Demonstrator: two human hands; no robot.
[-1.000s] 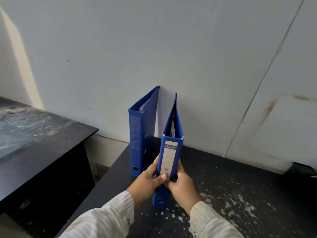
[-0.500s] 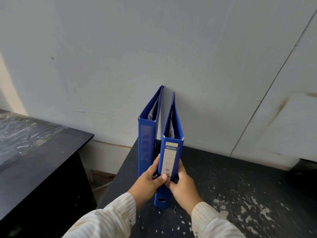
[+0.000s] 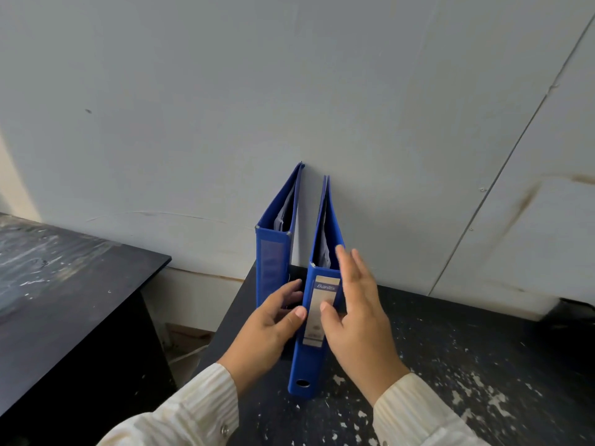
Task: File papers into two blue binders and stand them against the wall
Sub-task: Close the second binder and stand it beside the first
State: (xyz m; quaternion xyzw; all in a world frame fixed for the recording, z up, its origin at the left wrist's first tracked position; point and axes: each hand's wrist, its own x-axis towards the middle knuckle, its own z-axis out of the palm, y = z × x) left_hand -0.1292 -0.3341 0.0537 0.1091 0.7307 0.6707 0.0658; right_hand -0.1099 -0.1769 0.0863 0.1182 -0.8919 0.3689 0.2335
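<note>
Two blue binders stand upright on the black table (image 3: 450,365), spines toward the camera, far edges against the grey wall (image 3: 225,107). Left binder (image 3: 272,268) has a plain spine; right binder (image 3: 317,320) has a spine label, w/ a finger hole near the bottom. Papers (image 3: 283,217) show inside both. They sit just beside each other, narrow gap btwn. Left hand (image 3: 267,329): grip spread, fingers in the gap, thumb at the right binder's spine edge. Right hand (image 3: 357,317): fingers spread flat alongside the right binder's cover, thumb on the label, not clamping. A second dark table (image 3: 64,284) sits off to the left.
</note>
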